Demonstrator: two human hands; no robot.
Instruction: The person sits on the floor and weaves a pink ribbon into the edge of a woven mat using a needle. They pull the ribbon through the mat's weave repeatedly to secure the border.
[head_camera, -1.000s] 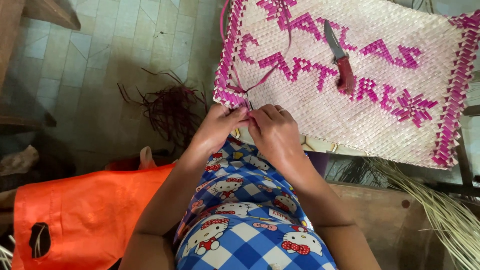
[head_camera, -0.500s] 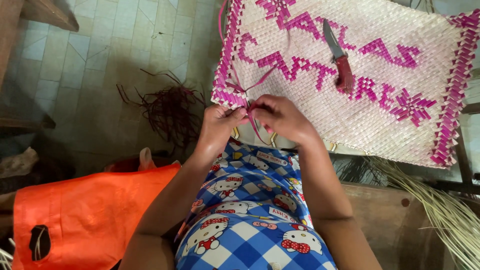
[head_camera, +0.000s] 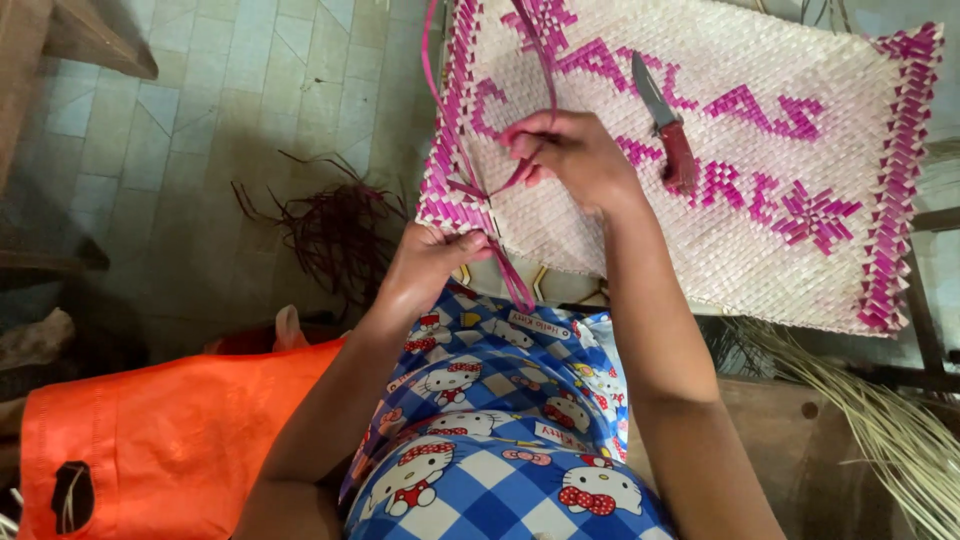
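Note:
A pale woven mat (head_camera: 760, 250) with pink patterns and a pink border lies across my lap and a bench. My left hand (head_camera: 432, 262) pinches the mat's near left corner at the pink edge. My right hand (head_camera: 572, 152) is raised over the mat and grips a long pink strip (head_camera: 545, 75), pulled up and away from the corner. A second pink strip end (head_camera: 515, 282) hangs down below the corner. A knife with a red handle (head_camera: 668, 135) lies on the mat just right of my right hand.
A dark reddish pile of strips (head_camera: 335, 230) lies on the tiled floor at left. An orange bag (head_camera: 160, 440) sits at lower left. Pale straw strands (head_camera: 890, 430) spread at lower right. Wooden furniture (head_camera: 70, 45) is at upper left.
My right hand has lifted from the mat's corner up over the mat, drawing the pink strip with it. My left hand stays at the corner.

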